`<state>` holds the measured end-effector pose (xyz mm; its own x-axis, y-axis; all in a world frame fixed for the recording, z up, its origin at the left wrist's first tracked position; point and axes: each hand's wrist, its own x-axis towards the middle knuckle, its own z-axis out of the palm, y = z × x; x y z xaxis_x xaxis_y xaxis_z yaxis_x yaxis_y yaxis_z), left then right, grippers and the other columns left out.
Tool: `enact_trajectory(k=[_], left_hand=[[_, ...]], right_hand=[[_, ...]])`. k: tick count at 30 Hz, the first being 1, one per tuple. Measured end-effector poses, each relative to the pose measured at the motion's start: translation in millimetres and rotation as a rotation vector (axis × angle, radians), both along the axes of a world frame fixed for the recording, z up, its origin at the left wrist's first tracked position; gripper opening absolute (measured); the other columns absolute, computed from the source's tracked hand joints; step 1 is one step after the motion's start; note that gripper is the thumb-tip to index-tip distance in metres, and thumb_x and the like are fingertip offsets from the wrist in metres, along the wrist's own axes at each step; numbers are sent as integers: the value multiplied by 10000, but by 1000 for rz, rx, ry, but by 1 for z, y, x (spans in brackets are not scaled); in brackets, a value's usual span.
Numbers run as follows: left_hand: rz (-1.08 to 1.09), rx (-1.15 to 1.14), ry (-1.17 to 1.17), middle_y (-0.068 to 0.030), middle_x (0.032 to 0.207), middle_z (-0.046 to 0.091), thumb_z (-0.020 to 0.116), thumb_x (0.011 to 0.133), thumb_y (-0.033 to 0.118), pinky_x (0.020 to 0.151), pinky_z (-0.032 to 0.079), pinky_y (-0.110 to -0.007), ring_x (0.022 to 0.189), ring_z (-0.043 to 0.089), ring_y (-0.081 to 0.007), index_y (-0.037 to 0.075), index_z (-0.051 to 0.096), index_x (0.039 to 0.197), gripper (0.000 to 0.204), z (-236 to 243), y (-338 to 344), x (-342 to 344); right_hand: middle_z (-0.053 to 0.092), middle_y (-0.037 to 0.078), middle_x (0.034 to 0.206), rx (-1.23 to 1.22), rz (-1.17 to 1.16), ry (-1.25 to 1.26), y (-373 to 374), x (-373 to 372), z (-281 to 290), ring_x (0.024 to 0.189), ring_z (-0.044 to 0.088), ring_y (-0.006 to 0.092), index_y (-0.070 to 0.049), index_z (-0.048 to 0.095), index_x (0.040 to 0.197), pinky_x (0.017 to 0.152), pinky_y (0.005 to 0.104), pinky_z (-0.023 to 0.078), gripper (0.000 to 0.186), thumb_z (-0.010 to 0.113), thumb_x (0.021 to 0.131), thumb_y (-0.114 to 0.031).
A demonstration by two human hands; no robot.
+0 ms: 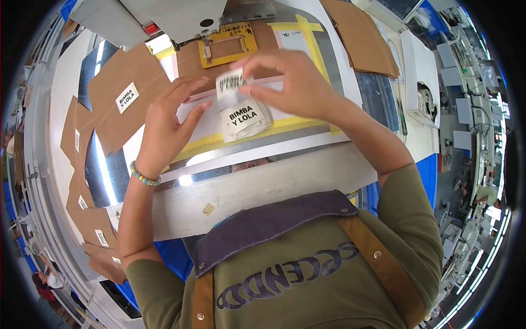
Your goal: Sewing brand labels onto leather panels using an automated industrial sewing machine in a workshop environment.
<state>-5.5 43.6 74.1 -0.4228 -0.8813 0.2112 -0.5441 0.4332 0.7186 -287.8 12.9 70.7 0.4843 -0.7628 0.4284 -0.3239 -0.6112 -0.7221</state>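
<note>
Between thumb and fingers, our right hand pinches one white printed label just beyond a stack of matching labels; its long axis points roughly away from us, toward a yellow frame lying on a brown panel. Our left hand, farther from the label, is loosely open, holding nothing we can see.

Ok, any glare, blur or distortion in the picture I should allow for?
Head view: bright glare streaks the shiny surface at left; the white label at the right hand looks smeared, probably by motion; the label stack below is sharper; straight edges bow near the dark rim.
</note>
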Motion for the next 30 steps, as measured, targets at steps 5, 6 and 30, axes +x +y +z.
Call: enact_trajectory(k=[5,6,30], left_hand=[[-25,-356,-224,-148,1379,730,793,925,77,1061,560,-439,1253,690,-339,37,699,1391,477,-8,-16,-1],[-23,-370,-223,-148,1379,730,793,925,77,1061,560,-439,1253,690,-339,37,699,1391,477,-11,-21,-4],[-63,-422,-456,-115,1621,572,761,996,265,1240,431,-491,1507,491,-404,32,598,1530,605,-38,-53,-16]], right_hand=[[792,117,1216,-188,-146,139,-54,2,-15,1147,735,307,-52,738,1054,1000,399,563,203,816,953,-209],[788,116,1221,-193,-153,203,-63,2,-22,1133,731,320,-54,743,1056,999,408,564,212,820,950,-221],[622,95,1550,-468,-72,615,-54,-15,-35,1552,439,304,-72,747,1335,1302,580,300,465,606,1094,-443]])
